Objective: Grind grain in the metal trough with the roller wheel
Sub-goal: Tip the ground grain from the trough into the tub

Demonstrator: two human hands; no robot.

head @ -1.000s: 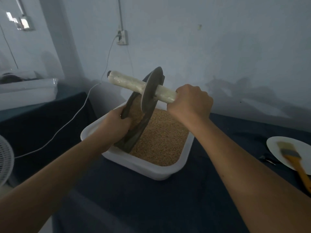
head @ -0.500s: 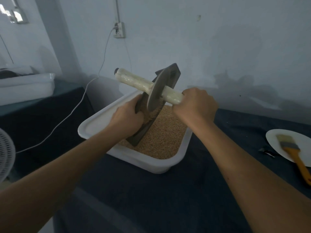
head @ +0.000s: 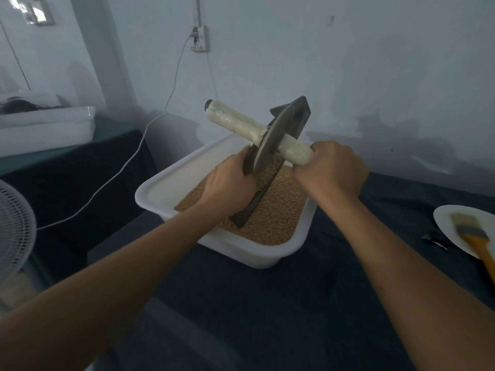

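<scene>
Over the grain tub (head: pixel 160 191), hands grip trough (head: pixel 251 207) and roller wheel (head: pixel 273 137).

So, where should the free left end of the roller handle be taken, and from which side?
Take the roller handle at its bare white left half, from above, fingers wrapped around it. It is a round bar sticking out clear of the disc, with open space all around.

No readable text, label, brand or number anywhere I look. Nothing legible on the wall socket (head: pixel 199 38) at upper centre, nor on the white tub (head: pixel 160 191) mid-frame.
</scene>
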